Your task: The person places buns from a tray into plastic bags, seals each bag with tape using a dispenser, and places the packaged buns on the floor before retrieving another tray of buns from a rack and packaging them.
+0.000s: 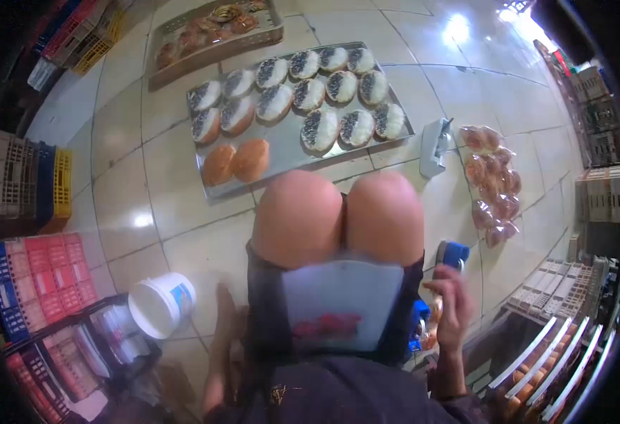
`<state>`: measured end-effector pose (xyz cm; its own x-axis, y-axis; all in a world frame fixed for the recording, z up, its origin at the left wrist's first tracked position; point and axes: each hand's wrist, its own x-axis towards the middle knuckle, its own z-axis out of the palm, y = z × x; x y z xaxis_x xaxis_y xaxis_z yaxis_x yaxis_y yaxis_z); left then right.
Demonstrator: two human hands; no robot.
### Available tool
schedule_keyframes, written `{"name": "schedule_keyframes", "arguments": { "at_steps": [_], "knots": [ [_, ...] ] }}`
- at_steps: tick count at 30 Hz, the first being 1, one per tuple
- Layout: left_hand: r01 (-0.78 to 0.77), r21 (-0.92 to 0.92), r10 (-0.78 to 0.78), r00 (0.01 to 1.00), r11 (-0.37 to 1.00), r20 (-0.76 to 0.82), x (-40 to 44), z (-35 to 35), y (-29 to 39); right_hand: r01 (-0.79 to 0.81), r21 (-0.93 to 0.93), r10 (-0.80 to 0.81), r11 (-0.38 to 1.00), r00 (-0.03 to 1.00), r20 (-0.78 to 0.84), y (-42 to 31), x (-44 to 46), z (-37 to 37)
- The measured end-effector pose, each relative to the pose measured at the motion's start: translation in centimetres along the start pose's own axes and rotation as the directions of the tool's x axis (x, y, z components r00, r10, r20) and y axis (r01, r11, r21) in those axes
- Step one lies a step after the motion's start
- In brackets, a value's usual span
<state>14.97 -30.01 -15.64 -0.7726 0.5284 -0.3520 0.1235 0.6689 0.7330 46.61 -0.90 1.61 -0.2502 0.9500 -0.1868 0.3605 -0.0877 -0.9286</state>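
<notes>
Fingers [440,285] of the right hand [454,305] look bent and loosely gathered; motion blur means I can't tell whether they pinch anything. The left hand [226,307] hangs low beside the thigh, so smeared that I can't tell whether its fingers are spread or pressed together. Between them, across the lap, lies the pale sheet-like piece [342,293] with a red patch, its material unclear to me. Just ahead of the right fingers sits a blue-and-white object [453,253].

Straight ahead, the bare knees [299,215] block part of the near edge of a metal tray [286,147] of buns, most topped half dark, half white. A white bucket [181,298] stands to my left; a grey metal device [434,148] and wrapped buns [494,180] sit to the right. Tiled floor [130,205] gives me room between bucket and tray, and along the wrapped buns. Stacked crates [59,279] on the left and a bun rack [523,352] at lower right bound it, both running into the dark lens rim.
</notes>
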Motion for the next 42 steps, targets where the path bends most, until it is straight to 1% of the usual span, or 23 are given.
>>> {"name": "schedule_keyframes", "arguments": {
  "at_steps": [1,2,3,4,5,6,7,8,10,11,13,14,18,19,23,24,28,29,33,34,38,39,42],
  "knots": [
    [-0.041,0.069,0.04,0.999,0.997,0.018,0.4,1.0,-0.9,0.016,-0.002,-0.016,1.0,1.0,-0.009,-2.4,0.8,1.6],
    [-0.083,0.137,0.079,0.996,0.987,0.038,1.5,1.8,-1.7,0.259,-0.177,-0.254,0.95,0.966,0.05,-4.5,1.4,3.0],
    [-0.126,0.204,0.116,0.992,0.971,0.058,1.8,1.9,-0.4,0.483,-0.33,-0.461,0.811,0.875,0.146,-6.2,1.8,4.2],
    [0.049,0.276,-0.062,0.997,0.96,0.038,3.1,1.7,1.0,0.666,-0.447,-0.618,0.598,0.738,0.273,-7.4,2.3,5.1],
    [0.221,0.343,-0.237,0.972,0.913,0.006,4.9,1.3,2.7,0.791,-0.516,-0.709,0.329,0.568,0.418,-8.3,2.8,5.9],
    [0.222,0.334,-0.236,0.972,0.916,0.002,5.4,0.6,5.3,0.795,-0.515,-0.712,0.32,0.56,0.423,-8.4,3.6,6.6],
    [-0.02,0.034,0.024,0.995,0.999,-0.097,5.8,0.0,7.9,0.804,-0.534,-0.696,0.262,0.541,0.473,-7.8,4.5,7.5],
    [-0.302,-0.231,0.239,0.934,0.925,-0.267,5.9,-0.7,10.6,0.811,-0.549,-0.675,0.203,0.522,0.521,-7.2,4.9,7.9],
    [-0.546,-0.396,0.481,0.838,0.738,-0.258,4.8,-2.4,16.6,0.823,-0.537,-0.702,0.186,0.493,0.514,-6.5,5.0,8.1],
    [-0.549,-0.399,0.479,0.836,0.735,-0.267,3.7,-2.6,19.2,0.832,-0.526,-0.725,0.178,0.472,0.502,-6.3,5.1,8.1],
    [-0.771,-0.111,0.757,0.637,0.627,-0.145,2.0,-2.4,23.0,0.848,-0.505,-0.768,0.161,0.428,0.476,-6.1,5.4,8.0],
    [-0.77,-0.11,0.756,0.638,0.628,-0.145,2.0,-2.2,23.1,0.849,-0.502,-0.768,0.161,0.427,0.476,-6.3,5.3,8.1],
    [-0.797,-0.048,0.798,0.602,0.602,0.022,2.4,-0.8,22.9,0.867,-0.422,-0.766,0.263,0.454,0.456,-7.8,5.2,8.5],
    [-0.799,-0.054,0.801,0.598,0.599,0.028,2.3,-0.6,23.1,0.863,-0.43,-0.764,0.265,0.46,0.453,-7.9,5.4,8.7],
    [-0.9,-0.012,0.9,0.436,0.436,-0.017,2.0,0.0,24.3,0.96,-0.225,-0.579,0.164,0.279,0.766,-8.9,7.6,9.2],
    [-0.899,-0.014,0.899,0.438,0.437,-0.016,1.9,0.1,24.6,0.96,-0.227,-0.577,0.166,0.281,0.767,-9.0,8.0,9.1],
    [-0.879,0.159,0.891,0.428,0.45,-0.152,2.0,0.4,25.8,0.98,-0.114,-0.573,0.162,0.187,0.798,-10.1,9.0,8.2],
    [-0.879,0.157,0.89,0.43,0.451,-0.15,2.0,0.3,25.8,0.98,-0.115,-0.57,0.164,0.19,0.799,-10.6,9.0,8.2],
    [-0.932,-0.049,0.93,0.362,0.359,-0.066,2.3,-0.1,25.8,0.964,-0.151,-0.524,0.22,0.248,0.815,-12.7,8.6,8.1],
    [-0.933,-0.052,0.931,0.359,0.356,-0.064,2.2,-0.1,26.1,0.963,-0.155,-0.524,0.22,0.251,0.814,-12.8,8.7,7.9],
    [-0.925,-0.028,0.925,0.378,0.379,0.031,1.7,-0.3,27.6,0.909,-0.072,-0.429,0.41,0.262,0.865,-13.1,8.8,6.4],
    [-0.926,-0.03,0.927,0.374,0.375,0.032,1.5,-0.3,27.9,0.909,-0.075,-0.429,0.41,0.265,0.863,-13.4,8.8,6.2],
    [-0.758,-0.344,0.781,0.617,0.555,-0.1,1.2,-0.7,29.2,0.909,-0.054,-0.509,0.414,0.28,0.814,-15.4,8.9,5.9]
  ]
}}
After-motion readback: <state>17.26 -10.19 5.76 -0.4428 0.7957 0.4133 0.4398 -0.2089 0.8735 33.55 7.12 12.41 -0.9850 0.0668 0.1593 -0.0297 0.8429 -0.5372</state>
